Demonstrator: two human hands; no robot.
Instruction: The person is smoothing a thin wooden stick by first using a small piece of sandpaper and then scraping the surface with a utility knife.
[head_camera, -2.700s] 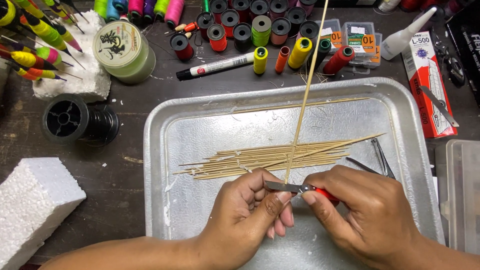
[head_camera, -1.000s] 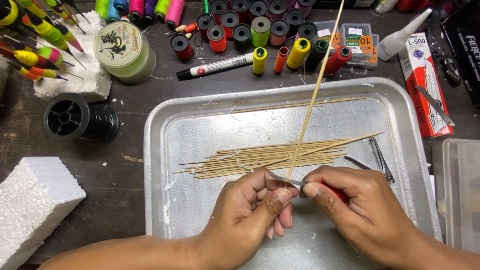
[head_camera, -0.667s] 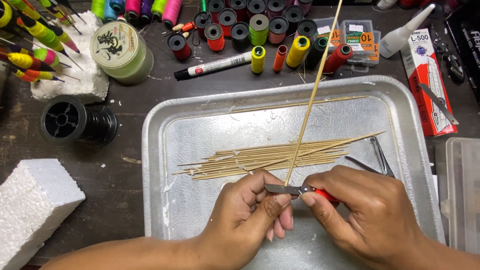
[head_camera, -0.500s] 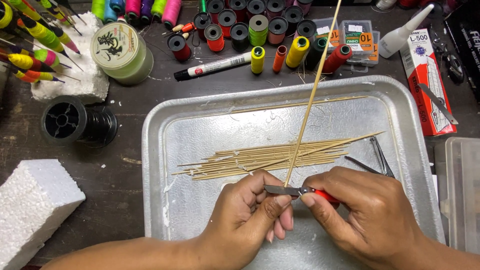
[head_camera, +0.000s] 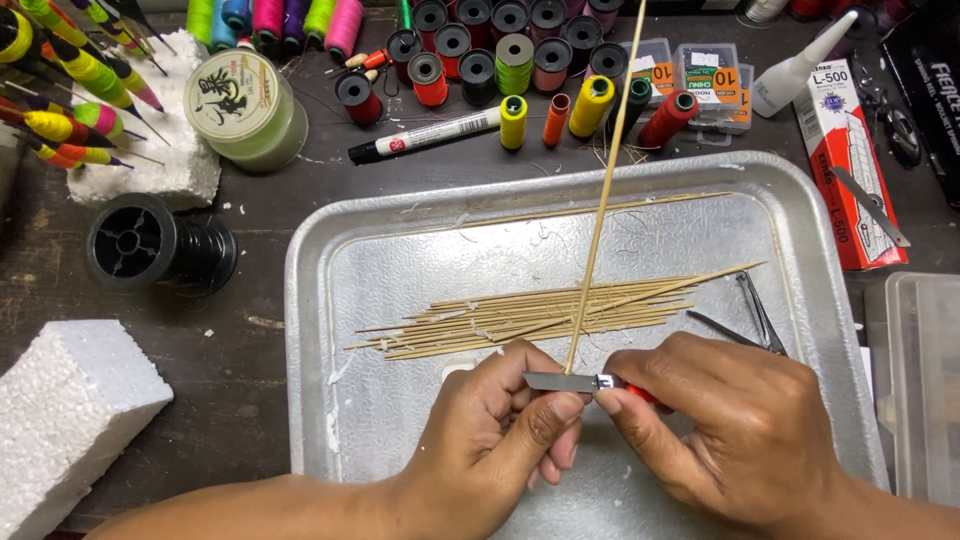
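Observation:
My left hand pinches the lower end of a long thin bamboo stick that rises away from me over a metal tray. My right hand grips a small red-handled knife, its blade lying across the stick's base against my left thumb. A bundle of similar bamboo sticks lies across the middle of the tray, just beyond my hands. Metal tweezers rest in the tray at right.
Thread spools line the back of the table, with a black marker, a green line spool, a black reel, foam blocks, painted floats, a red cutter box and a clear plastic box.
The knife blade has come back across the stick's base after briefly dropping out of sight. The stick stays nearly the same, leaning slightly more upright.

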